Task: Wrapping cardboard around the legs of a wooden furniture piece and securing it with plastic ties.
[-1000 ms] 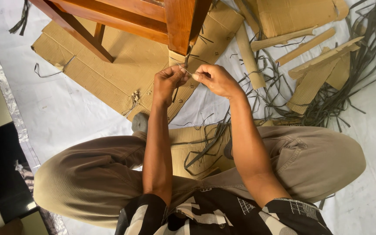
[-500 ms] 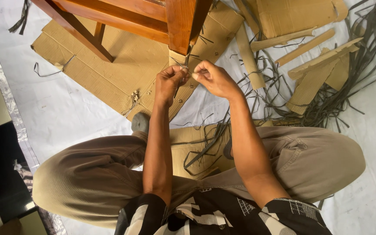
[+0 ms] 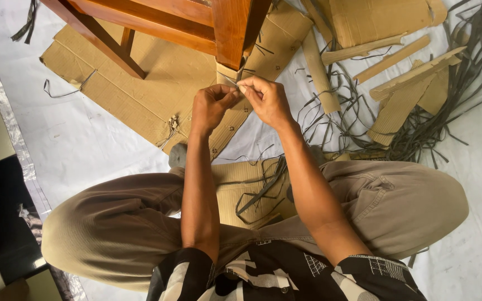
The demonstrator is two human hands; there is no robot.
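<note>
Observer: Item in hand? Location?

Recorder: Thin pale strip [image 3: 231,82], pinched at the brown cardboard sleeve [image 3: 225,72] that wraps the foot of the reddish-brown wooden furniture leg [image 3: 232,30]. Far centre of the scene, just beyond the person's knees.

Observer: Hands?

Recorder: Left hand [image 3: 212,106] curled closed, thumb and fingertips nipping the strip from the left. Right hand [image 3: 267,100] closed in a fingertip pinch on the same strip from the right. Hands touching, both against the sleeve.

Observer: Step, as judged?

Recorder: Fine work on the strip at the sleeve's near edge. Cannot tell whether it is being tied, threaded or pulled loose. Any next move calls for a firm two-handed pinch and a short, controlled pull, since the strip is thin and sits tight against the leg.

Observer: Surroundings?

Recorder: Flat corrugated cardboard sheet [image 3: 140,95] under the leg, to the left. Rolled cardboard tube [image 3: 319,72] just right of the hands. Tangle of dark grey straps [image 3: 419,128] far right. White floor sheet [image 3: 85,150] beneath everything.
</note>
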